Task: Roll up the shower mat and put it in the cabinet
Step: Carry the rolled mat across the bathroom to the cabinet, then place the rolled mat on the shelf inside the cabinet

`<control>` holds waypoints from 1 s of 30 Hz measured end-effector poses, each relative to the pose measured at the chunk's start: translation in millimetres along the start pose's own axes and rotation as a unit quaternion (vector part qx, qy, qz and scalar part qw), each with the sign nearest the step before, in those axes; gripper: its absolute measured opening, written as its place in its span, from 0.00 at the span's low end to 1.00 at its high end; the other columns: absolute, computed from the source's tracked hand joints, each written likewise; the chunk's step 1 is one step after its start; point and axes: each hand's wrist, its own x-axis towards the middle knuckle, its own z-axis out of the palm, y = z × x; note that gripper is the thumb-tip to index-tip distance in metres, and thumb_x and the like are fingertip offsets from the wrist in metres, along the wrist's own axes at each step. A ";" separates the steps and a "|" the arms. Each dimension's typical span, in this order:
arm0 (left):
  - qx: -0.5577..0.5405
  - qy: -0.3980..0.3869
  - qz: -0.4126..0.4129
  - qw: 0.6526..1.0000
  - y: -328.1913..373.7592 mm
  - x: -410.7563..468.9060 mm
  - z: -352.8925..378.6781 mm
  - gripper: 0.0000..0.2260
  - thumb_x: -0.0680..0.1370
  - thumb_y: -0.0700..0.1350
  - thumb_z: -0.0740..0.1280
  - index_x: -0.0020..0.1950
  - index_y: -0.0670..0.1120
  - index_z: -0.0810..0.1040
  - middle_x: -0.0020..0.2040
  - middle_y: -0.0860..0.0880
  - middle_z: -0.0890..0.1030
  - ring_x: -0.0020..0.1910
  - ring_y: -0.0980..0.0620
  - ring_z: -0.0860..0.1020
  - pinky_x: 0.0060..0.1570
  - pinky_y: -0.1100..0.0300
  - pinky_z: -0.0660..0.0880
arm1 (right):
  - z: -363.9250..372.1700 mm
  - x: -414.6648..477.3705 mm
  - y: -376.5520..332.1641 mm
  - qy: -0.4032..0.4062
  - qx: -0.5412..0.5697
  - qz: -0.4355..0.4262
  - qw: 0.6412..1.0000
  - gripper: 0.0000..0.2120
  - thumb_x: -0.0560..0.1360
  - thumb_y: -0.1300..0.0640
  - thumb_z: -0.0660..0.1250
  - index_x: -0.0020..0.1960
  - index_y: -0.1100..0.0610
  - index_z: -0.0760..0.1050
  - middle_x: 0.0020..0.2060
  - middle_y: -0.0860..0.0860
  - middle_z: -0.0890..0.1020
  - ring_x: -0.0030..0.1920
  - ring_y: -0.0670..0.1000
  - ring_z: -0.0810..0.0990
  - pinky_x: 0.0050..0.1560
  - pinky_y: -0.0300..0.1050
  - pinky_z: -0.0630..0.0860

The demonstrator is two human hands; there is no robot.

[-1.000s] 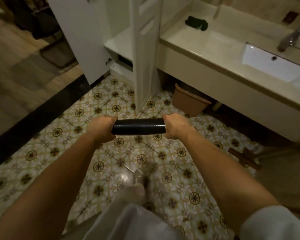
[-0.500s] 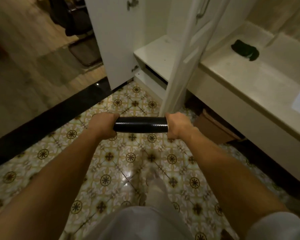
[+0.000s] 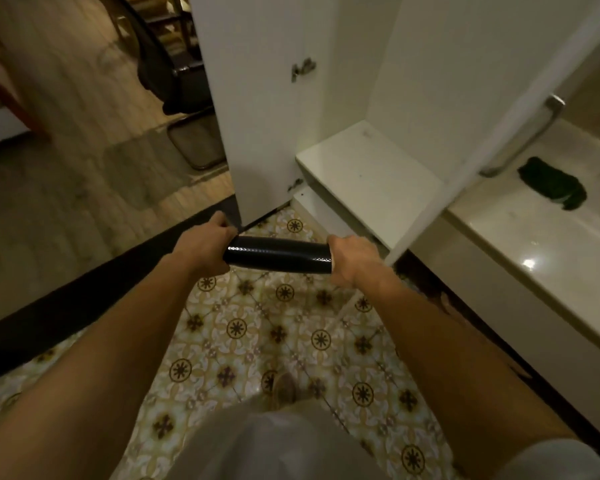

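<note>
The shower mat is a tight, glossy black roll held level above the patterned floor. My left hand grips its left end and my right hand grips its right end; both ends are hidden inside my fists. Just beyond the roll stands the white cabinet, its inside shelf bare and lit. Both cabinet doors stand open: one on the left, and one with a metal handle on the right.
A pale counter runs along the right with a dark green cloth on it. A black threshold strip separates the tiles from a wood floor, where a dark chair and a small mat lie.
My view has swung left and closer to the cabinet, so the sink has left the frame and the open shelf is now straight ahead. Both hands keep the same grip on the roll.
</note>
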 end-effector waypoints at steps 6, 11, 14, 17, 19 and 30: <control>0.015 -0.008 0.017 1.000 -32.1 71.2 -29.9 0.21 0.63 0.53 0.76 0.52 0.56 0.73 0.47 0.51 0.73 0.42 0.52 0.74 0.41 0.56 0.74 | -29.4 70.0 14.5 0.038 0.017 -0.001 0.999 0.27 0.60 0.51 0.77 0.57 0.51 0.72 0.49 0.53 0.72 0.46 0.52 0.71 0.45 0.50 0.77; -0.063 -0.035 0.046 0.996 -60.2 143.5 -48.6 0.26 0.60 0.55 0.79 0.55 0.55 0.76 0.48 0.53 0.78 0.47 0.52 0.76 0.47 0.55 0.73 | -51.0 127.2 34.6 -0.008 0.048 0.039 0.998 0.22 0.62 0.50 0.76 0.53 0.50 0.73 0.47 0.52 0.75 0.47 0.52 0.74 0.47 0.49 0.77; -0.160 -0.080 0.039 0.983 -84.8 190.4 -67.6 0.32 0.54 0.57 0.81 0.55 0.57 0.76 0.51 0.54 0.79 0.50 0.51 0.77 0.53 0.51 0.74 | -65.6 161.6 58.3 -0.034 0.136 0.035 0.989 0.20 0.61 0.50 0.78 0.50 0.49 0.75 0.42 0.49 0.79 0.44 0.52 0.79 0.42 0.44 0.76; -0.256 -0.129 0.065 0.956 -109.0 231.1 -87.0 0.31 0.53 0.60 0.81 0.54 0.60 0.77 0.52 0.56 0.79 0.51 0.53 0.78 0.53 0.53 0.76 | -86.7 185.3 74.5 -0.053 0.228 0.051 0.971 0.29 0.53 0.45 0.81 0.52 0.48 0.76 0.46 0.47 0.79 0.46 0.49 0.77 0.44 0.43 0.75; -0.358 -0.143 0.070 0.920 -127.7 259.5 -105.0 0.30 0.54 0.60 0.81 0.54 0.59 0.79 0.52 0.57 0.80 0.51 0.54 0.79 0.50 0.57 0.77 | -99.6 203.2 84.2 -0.061 0.305 0.093 0.946 0.30 0.50 0.45 0.82 0.50 0.45 0.76 0.50 0.48 0.79 0.48 0.50 0.79 0.50 0.48 0.79; -0.622 -0.230 0.074 0.745 -142.7 419.8 -168.5 0.25 0.66 0.36 0.75 0.63 0.45 0.78 0.59 0.43 0.82 0.58 0.46 0.80 0.54 0.49 0.80 | -131.2 251.5 129.1 0.072 0.578 0.260 0.770 0.34 0.47 0.48 0.86 0.51 0.51 0.81 0.48 0.52 0.85 0.45 0.52 0.85 0.41 0.43 0.81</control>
